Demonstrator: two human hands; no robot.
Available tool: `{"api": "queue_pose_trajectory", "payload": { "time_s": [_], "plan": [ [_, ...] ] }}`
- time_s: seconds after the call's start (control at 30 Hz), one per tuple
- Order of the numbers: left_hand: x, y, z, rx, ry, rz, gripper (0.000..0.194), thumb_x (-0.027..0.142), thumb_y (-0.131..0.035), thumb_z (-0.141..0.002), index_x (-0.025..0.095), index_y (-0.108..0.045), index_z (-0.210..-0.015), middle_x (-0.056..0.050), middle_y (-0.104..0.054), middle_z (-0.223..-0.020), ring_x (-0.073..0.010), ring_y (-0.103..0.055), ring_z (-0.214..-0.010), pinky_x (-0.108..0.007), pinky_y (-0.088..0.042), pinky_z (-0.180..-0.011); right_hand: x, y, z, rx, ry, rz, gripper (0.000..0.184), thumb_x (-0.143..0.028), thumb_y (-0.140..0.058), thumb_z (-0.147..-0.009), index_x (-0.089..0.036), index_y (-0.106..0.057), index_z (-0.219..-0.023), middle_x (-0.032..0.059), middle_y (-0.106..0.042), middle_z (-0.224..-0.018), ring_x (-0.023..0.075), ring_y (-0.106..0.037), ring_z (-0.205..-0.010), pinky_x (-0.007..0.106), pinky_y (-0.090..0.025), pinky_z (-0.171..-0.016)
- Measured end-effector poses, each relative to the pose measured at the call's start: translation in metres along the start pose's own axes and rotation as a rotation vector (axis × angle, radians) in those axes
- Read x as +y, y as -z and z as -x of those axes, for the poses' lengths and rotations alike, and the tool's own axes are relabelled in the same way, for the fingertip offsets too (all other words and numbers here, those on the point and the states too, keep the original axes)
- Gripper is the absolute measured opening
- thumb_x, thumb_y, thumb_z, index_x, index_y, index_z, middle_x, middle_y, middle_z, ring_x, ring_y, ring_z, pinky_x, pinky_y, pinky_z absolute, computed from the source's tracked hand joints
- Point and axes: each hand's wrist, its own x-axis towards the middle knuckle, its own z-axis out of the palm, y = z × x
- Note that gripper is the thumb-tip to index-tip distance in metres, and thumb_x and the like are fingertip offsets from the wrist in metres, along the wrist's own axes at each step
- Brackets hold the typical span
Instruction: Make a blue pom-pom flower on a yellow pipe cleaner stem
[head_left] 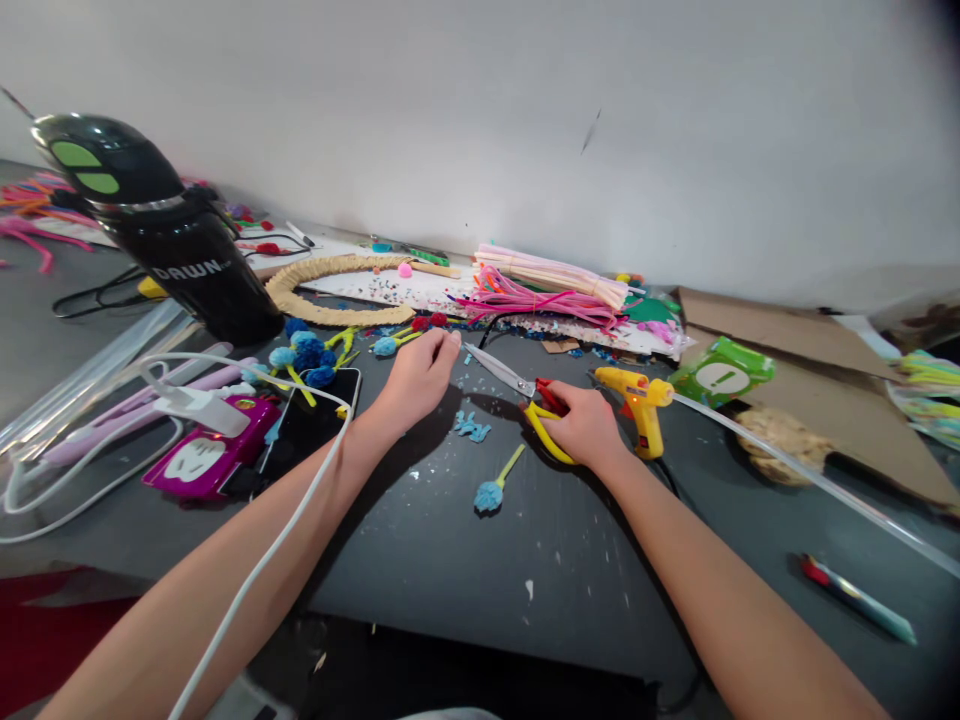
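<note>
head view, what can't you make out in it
In the head view:
Left hand: whether it pinches anything, hidden by its own fingers.
Right hand: its exact grip on the scissors, partly hidden by the hand itself.
Clear rod: far end, cut off by the right edge.
Pink stems: cut off by the left edge, blurred.

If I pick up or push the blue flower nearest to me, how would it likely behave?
The blue flower is probably very light, since it looks small and fuzzy. Its thin yellow-green stem lies straight but may bend easily. The rounded head might let it roll slightly on the table.
</note>
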Motion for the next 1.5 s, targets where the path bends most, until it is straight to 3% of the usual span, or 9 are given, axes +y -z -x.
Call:
{"api": "queue_pose_trajectory", "payload": {
  "time_s": [0.33, 0.53, 1.13, 1.5],
  "plan": [
    [0.0009, 0.0007, -0.0006, 0.018, 0.009, -0.006, 0.04, 0.041, -0.04, -0.096, 0.019, -0.037, -0.064, 0.003, -0.037, -0.058, -0.0107, -0.036, -0.056, -0.028, -0.027, -0.055, -0.0024, 0.0009, 0.0005, 0.028, -0.026, -0.001, 0.027, -0.049, -0.064, -0.075, -0.022, -0.067, -0.08, -0.0004, -0.066, -0.067, 0.0156, -0.055, -0.06, 0.025, -0.031, -0.055],
    [-0.0004, 0.0008, -0.0004, 0.013, 0.015, -0.007, 0.041, 0.042, -0.04, -0.096, 0.019, -0.035, -0.063, 0.004, -0.036, -0.057, -0.0102, -0.035, -0.056, -0.028, -0.026, -0.055, -0.0048, 0.0021, 0.0014, 0.029, 0.0, -0.006, 0.032, -0.051, -0.064, -0.075, -0.022, -0.07, -0.087, -0.0001, -0.066, -0.067, 0.0147, -0.053, -0.057, 0.025, -0.03, -0.053],
    [0.0002, 0.0009, 0.0, -0.037, -0.01, 0.001, 0.039, 0.042, -0.037, -0.098, 0.019, -0.036, -0.066, 0.003, -0.038, -0.06, -0.0113, -0.037, -0.057, -0.028, -0.027, -0.056, 0.0017, -0.0006, -0.0012, 0.007, 0.032, 0.016, 0.022, -0.039, -0.065, -0.073, -0.022, -0.071, -0.085, 0.0001, -0.066, -0.066, 0.0155, -0.053, -0.059, 0.025, -0.03, -0.056],
    [-0.0011, 0.0009, 0.0, -0.034, -0.023, -0.008, 0.038, 0.042, -0.036, -0.098, 0.019, -0.038, -0.068, 0.003, -0.041, -0.06, -0.0116, -0.038, -0.057, -0.028, -0.028, -0.056, -0.0033, 0.0015, 0.001, 0.02, -0.009, -0.033, 0.033, -0.052, -0.064, -0.075, -0.021, -0.069, -0.084, 0.0002, -0.065, -0.066, 0.0146, -0.052, -0.058, 0.025, -0.03, -0.053]
  ]
}}
